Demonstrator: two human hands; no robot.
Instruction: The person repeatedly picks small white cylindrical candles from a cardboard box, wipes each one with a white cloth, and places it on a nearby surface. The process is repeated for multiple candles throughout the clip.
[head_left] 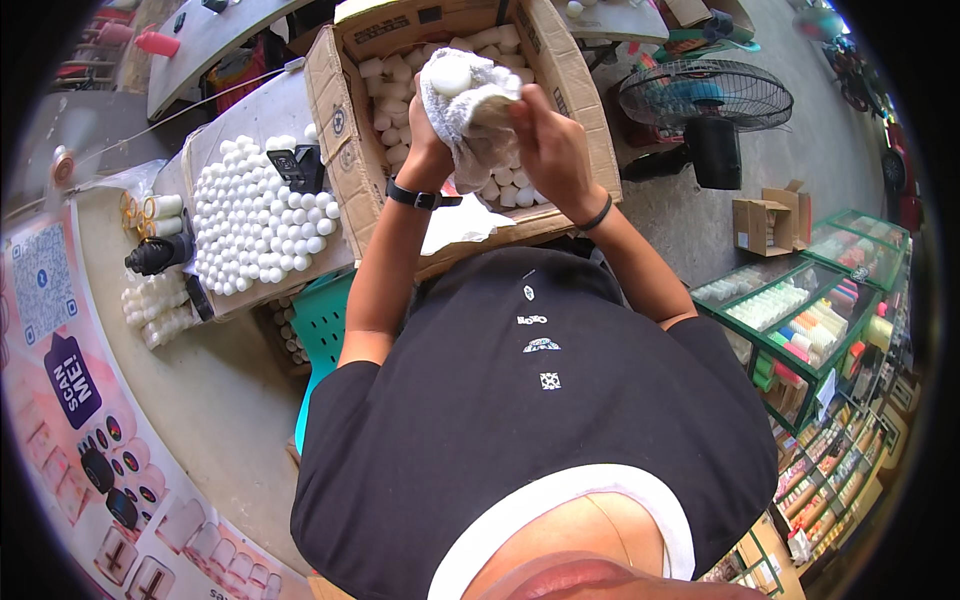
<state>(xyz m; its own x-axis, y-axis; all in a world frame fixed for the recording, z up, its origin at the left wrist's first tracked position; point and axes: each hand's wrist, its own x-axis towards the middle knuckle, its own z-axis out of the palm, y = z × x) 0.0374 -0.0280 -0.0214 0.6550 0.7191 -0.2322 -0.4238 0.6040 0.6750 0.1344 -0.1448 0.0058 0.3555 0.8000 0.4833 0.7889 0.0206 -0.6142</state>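
Above an open cardboard box, a whitish grey cloth hangs bunched between my hands. A smooth white round-topped piece shows in a fold of it. My left hand is closed around the cloth and the piece from the left, with most of its fingers hidden behind the fabric. On the other side, my right hand pinches the cloth's edge between thumb and fingers. Many white short cylindrical pieces fill the box below. A white sheet lies at the box's near edge.
To the left, a table carries rows of white round-topped pieces and a small black device. A turquoise plastic chair stands below it. Right of the box is a black fan; glass display cases stand further right.
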